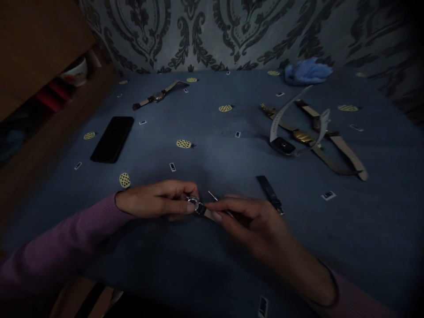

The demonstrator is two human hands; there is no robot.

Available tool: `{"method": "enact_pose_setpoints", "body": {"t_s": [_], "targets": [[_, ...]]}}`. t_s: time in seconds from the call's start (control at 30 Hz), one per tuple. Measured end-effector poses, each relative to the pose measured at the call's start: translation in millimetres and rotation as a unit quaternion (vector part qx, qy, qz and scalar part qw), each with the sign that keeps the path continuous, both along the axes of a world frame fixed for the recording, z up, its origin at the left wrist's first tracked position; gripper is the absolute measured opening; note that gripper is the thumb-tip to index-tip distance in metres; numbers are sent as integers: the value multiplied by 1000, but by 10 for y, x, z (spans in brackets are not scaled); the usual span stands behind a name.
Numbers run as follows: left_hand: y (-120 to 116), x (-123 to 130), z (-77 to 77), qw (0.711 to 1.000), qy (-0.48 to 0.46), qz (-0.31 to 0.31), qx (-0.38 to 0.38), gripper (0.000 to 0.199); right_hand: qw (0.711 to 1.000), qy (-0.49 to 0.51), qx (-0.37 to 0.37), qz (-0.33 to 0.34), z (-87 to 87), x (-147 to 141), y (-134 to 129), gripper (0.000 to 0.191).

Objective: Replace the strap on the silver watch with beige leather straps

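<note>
Watch [192, 204] in the fingers: take its case as the clock's centre, with twelve towards the patterned wall [185, 37]. The left hand [157, 201] comes in from nine o'clock, closed in a pinch, thumb on top of the case and fingers curled round its far edge, probably so that the small round body cannot turn. The right hand [255, 221] sits between three and four, thumb and forefinger drawn together on the strap [210, 214], which runs from the case towards four; this grip likely keeps the band level and taut. The same fingers also hold a slim tool [213, 195], its pale tip pointing to eleven, clear of the case, perhaps tucked there to be handy while the fingertips mind the strap. Whether the strap is pinned to the case cannot be made out.

Near the right hand, at three, lies a loose strap piece [270, 194], buckle end nearest, seemingly kept within easy reach. Farther off at two, a cluster of watches [283, 145] overlaps, as if pushed aside for room. The phone [112, 139] rests at ten, another watch [159, 96] between eleven and twelve, and a crumpled blue cloth [308, 73] beyond the cluster, between one and two.
</note>
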State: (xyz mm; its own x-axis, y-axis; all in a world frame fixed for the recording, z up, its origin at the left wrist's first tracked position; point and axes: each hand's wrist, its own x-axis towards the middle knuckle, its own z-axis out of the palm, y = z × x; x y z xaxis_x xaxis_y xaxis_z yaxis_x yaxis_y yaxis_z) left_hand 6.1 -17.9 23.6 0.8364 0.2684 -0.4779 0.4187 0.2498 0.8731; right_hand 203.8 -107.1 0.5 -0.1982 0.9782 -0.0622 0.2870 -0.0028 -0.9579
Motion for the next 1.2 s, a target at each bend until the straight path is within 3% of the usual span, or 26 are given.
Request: {"method": "enact_pose_setpoints", "body": {"t_s": [0.33,0.73,0.9,1.03,1.2], "targets": [[-1,-9,-8,999,23,-16,33,18,995,-54,78,22,-51,-14,-45,21],[-16,10,-32,999,28,0,29,23,995,-70,66,-12,-100,-76,-73,17],[-21,27,-55,999,24,29,28,22,998,-47,6,-37,-89,-91,-54,15],[-21,17,-60,999,17,23,26,24,995,-2,-75,-60,-95,-90,-16,11],[-29,9,-54,999,15,11,37,27,992,29,-114,-46,-89,-75,17,14]]}}
